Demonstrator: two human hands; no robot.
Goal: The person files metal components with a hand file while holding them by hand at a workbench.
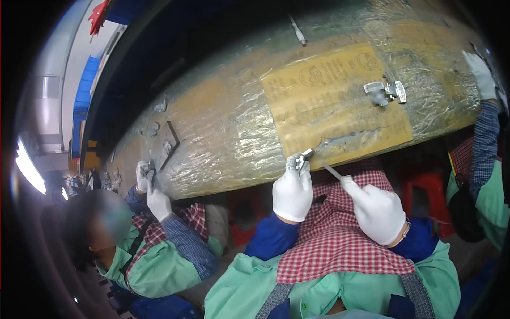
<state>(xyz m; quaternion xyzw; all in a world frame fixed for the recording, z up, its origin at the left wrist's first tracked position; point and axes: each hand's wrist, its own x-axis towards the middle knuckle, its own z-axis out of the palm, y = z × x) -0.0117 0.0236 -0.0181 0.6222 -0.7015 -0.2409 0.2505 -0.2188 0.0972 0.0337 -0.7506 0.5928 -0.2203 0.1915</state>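
Note:
My left hand [292,192], in a white glove, pinches a small silver metal part [304,154] between thumb and fingers at the table's near edge. Gloved in white too, my right hand [376,213] is closed around a narrow flat file [332,171], its grey tip pointing up and left toward the part. A gap separates the tip from the part. The forefinger lies along the file, and its other end is hidden in the palm. Just beyond my hands, a yellow-brown paper sheet [340,106] lies on the table with grey smudges near its front edge.
Shiny metal pieces [385,92] rest on the sheet's right side. A pen-like tool [297,31] lies at the back of the film-covered table [228,133]. On the left, a co-worker's gloved hands [158,203] hold something dark; another gloved hand [481,77] is at far right. Red stools [427,194] stand below.

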